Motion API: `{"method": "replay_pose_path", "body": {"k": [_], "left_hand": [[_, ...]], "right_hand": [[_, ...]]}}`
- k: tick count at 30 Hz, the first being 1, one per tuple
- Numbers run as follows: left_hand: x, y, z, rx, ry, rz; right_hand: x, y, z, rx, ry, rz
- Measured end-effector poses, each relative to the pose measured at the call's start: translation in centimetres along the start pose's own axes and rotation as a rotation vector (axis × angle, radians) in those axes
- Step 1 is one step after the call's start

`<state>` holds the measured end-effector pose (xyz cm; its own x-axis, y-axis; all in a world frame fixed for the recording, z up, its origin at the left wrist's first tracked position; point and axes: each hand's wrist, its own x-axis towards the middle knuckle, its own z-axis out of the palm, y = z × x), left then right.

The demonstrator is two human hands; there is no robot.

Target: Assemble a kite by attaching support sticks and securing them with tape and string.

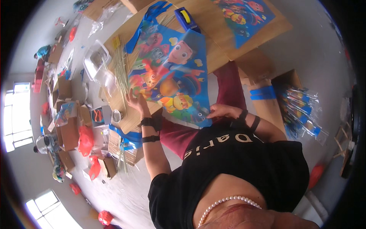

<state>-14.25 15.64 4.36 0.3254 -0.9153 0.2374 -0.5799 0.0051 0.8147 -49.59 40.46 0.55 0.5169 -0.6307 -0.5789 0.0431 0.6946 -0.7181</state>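
While the glossy blue, cartoon-printed angular sheet (171, 78) overhangs the pale wooden worktop (217, 36), right hand (223, 111) pinches its near-right corner; left hand (138, 104) loosely spread by left edge. Bare wood right of it; thin pale sticks (121, 72) crowd left.

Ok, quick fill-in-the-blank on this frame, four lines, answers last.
1. The hand pinching the right edge of the nearer sheet is the ____ one.
2. Thin sticks lie along that sheet's ____ side.
3. The blue dispenser holds a ____ roll.
4. The shirt is ____ with pale lettering.
Answers: right; left; yellow; black
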Motion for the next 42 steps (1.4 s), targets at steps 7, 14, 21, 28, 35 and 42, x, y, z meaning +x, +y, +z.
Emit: {"method": "replay_pose_path", "body": {"k": [7,14,21,28,35,42], "left_hand": [[-5.5,5.9,2.4,0.253,-0.363,0.518],[-9.1,6.4,4.5,0.489,-0.652,0.593],[-11.7,4.9,2.2,0.566,-0.623,0.559],[-14.6,5.0,0.6,0.614,-0.597,0.517],[-7.2,0.0,-0.7,0.561,-0.039,-0.003],[-0.8,-2.6,0.0,0.595,-0.008,-0.26]], "right_hand": [[0.1,-0.6,0.5,-0.355,-0.074,0.001],[-2.9,-2.4,-1.1,-0.952,-0.099,-0.186],[-5.9,-10.0,-1.6,-0.876,0.095,-0.033],[0.9,-11.3,-3.5,-1.032,0.589,-0.711],[4.8,-14.0,-4.4,-1.352,0.868,-0.856],[6.5,-11.2,-3.7,-1.633,0.822,-0.606]]}}
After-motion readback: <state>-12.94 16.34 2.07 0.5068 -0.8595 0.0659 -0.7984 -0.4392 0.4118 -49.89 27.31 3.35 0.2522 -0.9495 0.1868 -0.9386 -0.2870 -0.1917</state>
